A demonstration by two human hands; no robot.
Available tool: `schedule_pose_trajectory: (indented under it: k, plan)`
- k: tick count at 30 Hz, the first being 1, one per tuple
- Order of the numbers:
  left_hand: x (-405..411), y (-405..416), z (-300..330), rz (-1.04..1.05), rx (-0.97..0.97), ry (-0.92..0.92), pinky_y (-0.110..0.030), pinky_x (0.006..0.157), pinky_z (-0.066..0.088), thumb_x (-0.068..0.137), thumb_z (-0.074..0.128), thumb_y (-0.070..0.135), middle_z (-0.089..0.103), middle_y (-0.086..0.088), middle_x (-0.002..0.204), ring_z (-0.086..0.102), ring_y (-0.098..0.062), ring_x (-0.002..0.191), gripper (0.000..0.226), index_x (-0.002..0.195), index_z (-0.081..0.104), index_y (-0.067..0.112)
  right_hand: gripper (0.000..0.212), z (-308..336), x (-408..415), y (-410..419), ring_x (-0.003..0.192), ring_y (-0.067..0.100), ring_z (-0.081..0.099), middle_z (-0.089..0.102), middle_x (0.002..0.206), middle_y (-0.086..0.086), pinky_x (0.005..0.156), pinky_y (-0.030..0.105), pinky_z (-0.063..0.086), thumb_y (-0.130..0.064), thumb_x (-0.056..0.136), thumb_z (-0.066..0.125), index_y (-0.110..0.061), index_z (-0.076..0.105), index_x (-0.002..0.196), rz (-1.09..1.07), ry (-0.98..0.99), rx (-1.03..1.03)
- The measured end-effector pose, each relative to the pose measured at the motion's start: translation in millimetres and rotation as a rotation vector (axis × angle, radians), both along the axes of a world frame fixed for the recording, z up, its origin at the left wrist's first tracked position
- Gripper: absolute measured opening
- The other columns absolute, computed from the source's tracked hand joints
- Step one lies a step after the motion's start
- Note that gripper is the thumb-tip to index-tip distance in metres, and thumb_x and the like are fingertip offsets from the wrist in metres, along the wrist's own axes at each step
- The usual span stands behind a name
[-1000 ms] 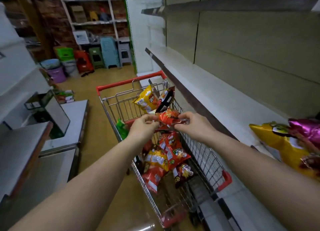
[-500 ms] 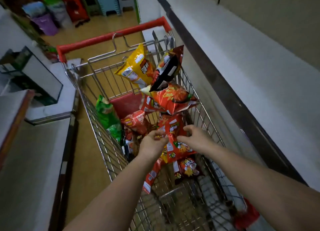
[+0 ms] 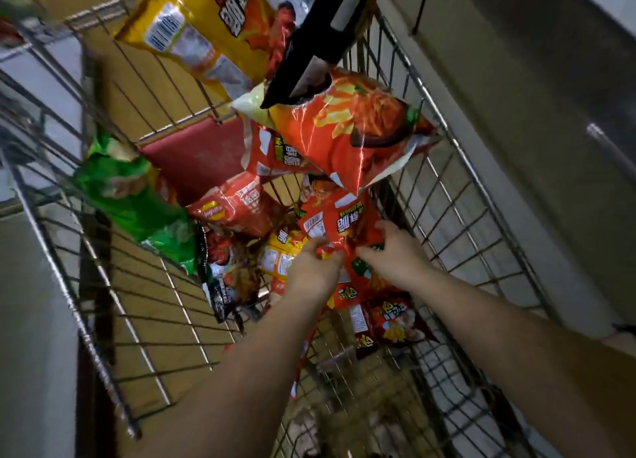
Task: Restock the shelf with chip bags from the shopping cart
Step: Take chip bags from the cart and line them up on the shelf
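Note:
Deep in the wire shopping cart (image 3: 451,196), both my hands work on a small red chip bag (image 3: 339,216). My left hand (image 3: 315,266) pinches its lower left edge. My right hand (image 3: 395,251) grips its lower right edge, fingers over the front. Above it, a large red bag (image 3: 351,130), a yellow bag (image 3: 203,20) and a black bag (image 3: 327,24) sit in the cart's upper seat. A green bag (image 3: 130,196) leans on the left wall, and a red Lay's bag (image 3: 237,210) lies beside it. The shelf (image 3: 605,0) shows only at the top right.
More bags lie under my hands: a yellow one (image 3: 277,259), a dark red one (image 3: 389,320) and a dark crumpled one (image 3: 230,282). The shelf unit's grey base panel (image 3: 516,89) runs close along the cart's right side. Tan floor shows through the wires.
The view has dropped closer into the cart. My hands left the large red bag in the upper seat, went lower and took hold of the small red bag.

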State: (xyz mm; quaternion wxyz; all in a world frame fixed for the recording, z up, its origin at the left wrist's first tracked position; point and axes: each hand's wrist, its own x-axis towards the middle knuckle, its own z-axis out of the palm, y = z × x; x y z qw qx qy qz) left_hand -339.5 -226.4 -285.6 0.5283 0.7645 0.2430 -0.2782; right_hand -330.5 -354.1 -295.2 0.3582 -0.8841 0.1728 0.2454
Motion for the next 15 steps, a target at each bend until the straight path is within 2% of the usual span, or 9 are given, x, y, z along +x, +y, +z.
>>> schedule_pose_trajectory:
  k: [2, 4, 9, 12, 14, 15]
  plan:
    - [7, -5, -10, -0.009, -0.002, -0.013, -0.026, 0.072, 0.041, 0.094, 0.054, 0.030, 0.062, -0.005, 0.106, 0.058, -0.022, 0.080, 0.039, 0.132, 0.048, 0.024, 0.052, -13, 6, 0, 0.113, 0.028, 0.054, 0.057, 0.126, 0.008, 0.081, 0.027, 0.039, -0.041, 0.087, 0.059, -0.017, 0.047, 0.131, -0.029, -0.027, -0.014]
    - [11, -11, -16, -0.029, -0.010, -0.020, -0.025, 0.080, 0.040, 0.094, 0.054, 0.028, 0.054, -0.001, 0.113, 0.054, -0.019, 0.094, 0.042, 0.135, 0.046, 0.025, 0.055, -24, 9, 0, 0.117, 0.029, 0.052, 0.053, 0.130, 0.010, 0.084, 0.028, 0.039, -0.041, 0.088, 0.057, -0.016, 0.043, 0.134, -0.058, -0.015, -0.015]
    - [14, -18, -27, -0.061, -0.083, -0.010, -0.025, 0.081, 0.039, 0.095, 0.053, 0.025, 0.053, -0.004, 0.122, 0.052, -0.018, 0.101, 0.046, 0.140, 0.039, 0.024, 0.055, -40, 12, -4, 0.115, 0.030, 0.053, 0.054, 0.130, 0.011, 0.082, 0.029, 0.037, -0.049, 0.091, 0.048, -0.019, 0.040, 0.137, -0.159, 0.019, 0.041]
    - [13, -17, -33, -0.073, -0.101, 0.006, -0.027, 0.087, 0.040, 0.096, 0.051, 0.028, 0.048, 0.002, 0.119, 0.050, -0.017, 0.105, 0.053, 0.144, 0.030, 0.027, 0.056, -45, 12, -5, 0.117, 0.031, 0.052, 0.055, 0.130, 0.010, 0.094, 0.033, 0.040, -0.053, 0.093, 0.039, -0.019, 0.040, 0.139, -0.227, 0.063, 0.101]
    - [12, -14, -36, -0.059, -0.103, 0.030, -0.032, 0.097, 0.041, 0.095, 0.051, 0.031, 0.049, -0.001, 0.130, 0.051, -0.021, 0.112, 0.057, 0.146, 0.026, 0.028, 0.055, -45, 7, -2, 0.114, 0.031, 0.054, 0.058, 0.127, 0.008, 0.101, 0.040, 0.041, -0.055, 0.092, 0.040, -0.023, 0.046, 0.135, -0.297, 0.062, 0.189]
    - [12, -11, -37, -0.039, -0.110, 0.053, -0.033, 0.097, 0.041, 0.095, 0.050, 0.034, 0.048, -0.004, 0.135, 0.051, -0.022, 0.112, 0.058, 0.147, 0.024, 0.028, 0.050, -44, 4, 1, 0.110, 0.030, 0.057, 0.061, 0.122, 0.007, 0.100, 0.042, 0.043, -0.054, 0.091, 0.043, -0.024, 0.051, 0.131, -0.344, 0.049, 0.248]
